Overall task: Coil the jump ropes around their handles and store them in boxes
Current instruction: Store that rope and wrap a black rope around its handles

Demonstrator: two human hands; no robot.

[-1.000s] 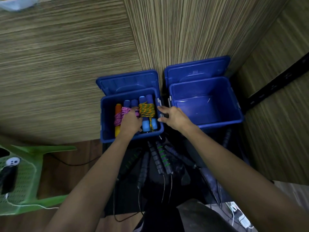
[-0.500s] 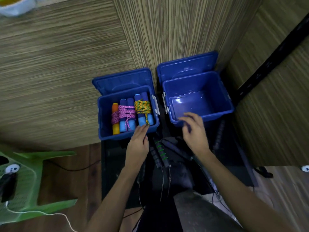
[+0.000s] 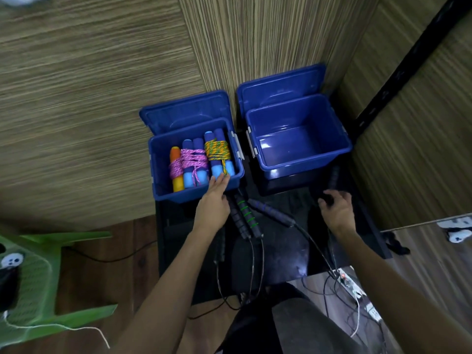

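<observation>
Black cord is trailing from the uncoiled jump ropes (image 3: 251, 221) that are lying on the dark table (image 3: 281, 251) in front of the two boxes. Their ribbed grips, one with green bands (image 3: 246, 213) and one purple (image 3: 270, 213), are looking like foam: light, stiff along the length, slightly soft to squeeze, and unlikely to slip. The thin cord is likely limp and springy, so taking hold at the middle of a handle is the sounder choice, with the cord then wound around the paired handles.

The left box (image 3: 196, 192) is already holding three coiled ropes, bound in pink (image 3: 194, 160) and yellow-green (image 3: 217, 149) cord. The right box (image 3: 298, 167) is sitting beside it with nothing visible inside.

The left hand (image 3: 213, 203) is lying flat with fingers extended, fingertips reaching the near rim of the left box, gripping nothing. The right hand (image 3: 335, 208) is hovering over the table near a dark handle (image 3: 333, 177), fingers loosely curled; whether it is touching anything cannot be determined.
</observation>
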